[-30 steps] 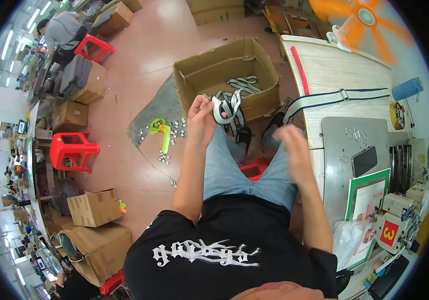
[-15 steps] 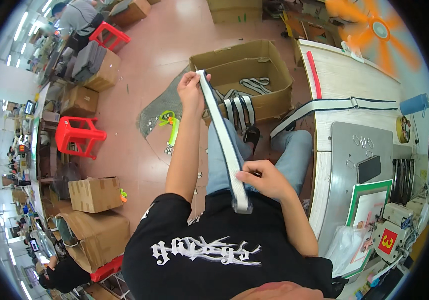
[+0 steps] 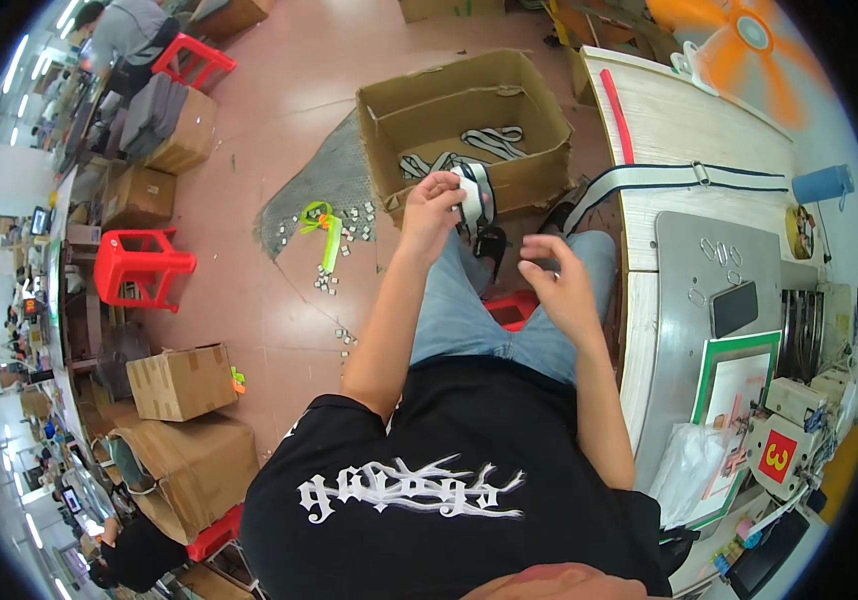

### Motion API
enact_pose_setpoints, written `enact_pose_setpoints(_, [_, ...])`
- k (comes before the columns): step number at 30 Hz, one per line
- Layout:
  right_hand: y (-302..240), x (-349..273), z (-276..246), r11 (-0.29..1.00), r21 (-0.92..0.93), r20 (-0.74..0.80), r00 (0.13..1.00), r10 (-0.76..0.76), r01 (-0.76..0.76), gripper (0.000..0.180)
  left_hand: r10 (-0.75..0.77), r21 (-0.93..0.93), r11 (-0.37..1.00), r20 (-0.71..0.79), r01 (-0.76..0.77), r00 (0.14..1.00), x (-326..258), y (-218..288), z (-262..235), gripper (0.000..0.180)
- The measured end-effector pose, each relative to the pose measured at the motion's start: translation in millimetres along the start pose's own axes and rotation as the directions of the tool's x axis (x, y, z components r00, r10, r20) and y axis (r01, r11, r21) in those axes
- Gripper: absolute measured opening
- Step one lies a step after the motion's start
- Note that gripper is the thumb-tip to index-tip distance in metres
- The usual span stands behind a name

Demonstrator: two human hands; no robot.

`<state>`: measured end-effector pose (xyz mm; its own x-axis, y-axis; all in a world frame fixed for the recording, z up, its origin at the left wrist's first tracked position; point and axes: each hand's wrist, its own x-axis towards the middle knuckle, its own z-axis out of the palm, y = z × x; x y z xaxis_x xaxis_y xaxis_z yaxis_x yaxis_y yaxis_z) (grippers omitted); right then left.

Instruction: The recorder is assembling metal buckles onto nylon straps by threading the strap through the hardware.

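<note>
the left hand is just beside the near edge of the cardboard box, its grip pinching the striped strap between thumb and fingers. that strap, white with dark edges, hangs in a bent fold; how many layers sit in the pinch, i cannot tell. the right hand is apart from it, to its right, fingers spread and curved, nothing visible between them.

handling it well calls, i'd judge, for a firm pinch that traps every layer with the edges lined up, so the soft band neither twists nor slips. the right hand, being free, is well placed to flatten a fold or steady a loose end. the other straps lie looped in the box close behind, so a snag is the likelier risk. the long strap with 1 metal buckle runs over the edge of the worktop; a sleeve could drag it.
</note>
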<state>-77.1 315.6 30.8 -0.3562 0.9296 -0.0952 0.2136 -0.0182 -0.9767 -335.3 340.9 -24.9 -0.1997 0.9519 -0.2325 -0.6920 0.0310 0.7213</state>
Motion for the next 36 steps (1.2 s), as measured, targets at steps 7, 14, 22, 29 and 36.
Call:
enact_pose_setpoints(7, [34,54,58,0.974,-0.151,0.137,0.979,-0.148,0.168,0.037,0.131,-0.037,0.991,0.195,-0.126,0.972,-26,45,59,0.019])
enact_pose_setpoints(14, [7,-7,47,0.945,0.225,0.601,0.797,0.056,-0.236,0.020,0.327,-0.048,0.944,0.015,-0.326,0.945,19,73,18,0.017])
enact_pose_setpoints(22, [-27,-80,-17,0.906,0.365,0.459,0.888,0.024,-0.214,0.021,0.374,0.443,0.853,-0.156,-0.274,0.914,96,22,-59,0.018])
enact_pose_setpoints(29, [-79,-45,-68,0.732,0.587,0.295,0.933,0.204,-0.346,0.032,0.090,0.588,0.522,0.682,-0.618,0.726,-13,9,55,0.078])
enact_pose_setpoints(36, [-78,-36,-50,0.735,0.584,0.323,0.930,0.178,-0.344,0.029,0.002,0.464,0.596,0.815,-0.655,0.579,-91,38,103,0.070])
